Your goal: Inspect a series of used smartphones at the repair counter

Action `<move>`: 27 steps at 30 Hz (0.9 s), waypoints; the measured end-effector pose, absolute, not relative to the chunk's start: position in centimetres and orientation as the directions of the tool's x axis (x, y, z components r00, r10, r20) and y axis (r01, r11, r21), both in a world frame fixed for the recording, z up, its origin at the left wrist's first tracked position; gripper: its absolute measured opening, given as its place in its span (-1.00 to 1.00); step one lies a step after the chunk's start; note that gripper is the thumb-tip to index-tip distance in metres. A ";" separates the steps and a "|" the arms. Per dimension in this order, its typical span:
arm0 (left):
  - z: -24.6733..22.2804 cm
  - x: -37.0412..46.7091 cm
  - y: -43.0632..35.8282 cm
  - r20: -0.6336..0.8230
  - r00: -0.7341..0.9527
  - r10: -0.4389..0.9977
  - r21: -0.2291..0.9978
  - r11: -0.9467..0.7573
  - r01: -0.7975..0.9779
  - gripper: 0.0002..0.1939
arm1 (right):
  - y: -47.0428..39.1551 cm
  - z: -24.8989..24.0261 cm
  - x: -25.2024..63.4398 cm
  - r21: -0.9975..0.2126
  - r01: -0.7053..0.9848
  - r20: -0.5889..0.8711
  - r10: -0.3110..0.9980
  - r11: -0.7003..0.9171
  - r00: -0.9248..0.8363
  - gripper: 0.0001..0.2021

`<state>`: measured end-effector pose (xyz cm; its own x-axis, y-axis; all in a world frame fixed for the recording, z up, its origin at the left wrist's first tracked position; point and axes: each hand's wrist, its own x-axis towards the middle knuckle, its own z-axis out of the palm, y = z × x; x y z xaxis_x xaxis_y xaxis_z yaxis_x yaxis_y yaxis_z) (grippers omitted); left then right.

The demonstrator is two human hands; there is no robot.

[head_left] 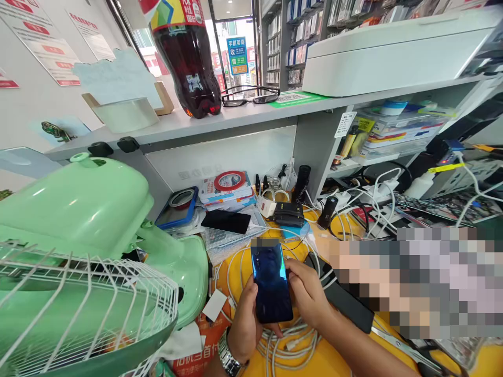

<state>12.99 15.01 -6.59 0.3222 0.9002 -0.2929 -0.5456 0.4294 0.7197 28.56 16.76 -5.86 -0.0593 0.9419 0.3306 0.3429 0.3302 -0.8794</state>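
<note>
A dark blue smartphone [272, 285] with a glossy, reflective surface is held upright between both hands, low in the middle of the head view. My left hand [245, 309] wraps round its left side and lower edge, a metal watch [228, 358] on the wrist. On the right edge, my right hand [308, 290] grips the phone with thumb and fingers. Coiled white cables [288, 348] lie beneath it on the yellow surface. Another black phone [226, 222] rests flat beyond, on a bubble-wrapped stack.
A green fan [70, 209] with a white wire guard fills the left. Scissors [401, 345] lie at the lower right, beside a long black object [346, 298]. A shelf [243, 118] behind bears a cola bottle [186, 63] and glasses [251, 98]. A blurred patch covers the right.
</note>
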 end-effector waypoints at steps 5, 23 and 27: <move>-6.6 12.9 14.9 -0.279 0.330 0.902 0.752 0.419 -0.509 -0.59 | 16.8 -5.5 28.5 -0.871 0.348 0.347 0.936 0.346 -0.063 -0.75; -6.6 13.0 15.0 -0.295 0.310 0.904 0.753 0.420 -0.507 -0.41 | 16.8 -5.7 28.5 -0.864 0.360 0.352 0.933 0.353 -0.068 -0.75; -6.6 13.1 15.1 -0.299 0.318 0.900 0.747 0.428 -0.509 -0.39 | 16.8 -5.6 28.5 -0.861 0.370 0.351 0.934 0.349 -0.064 -0.74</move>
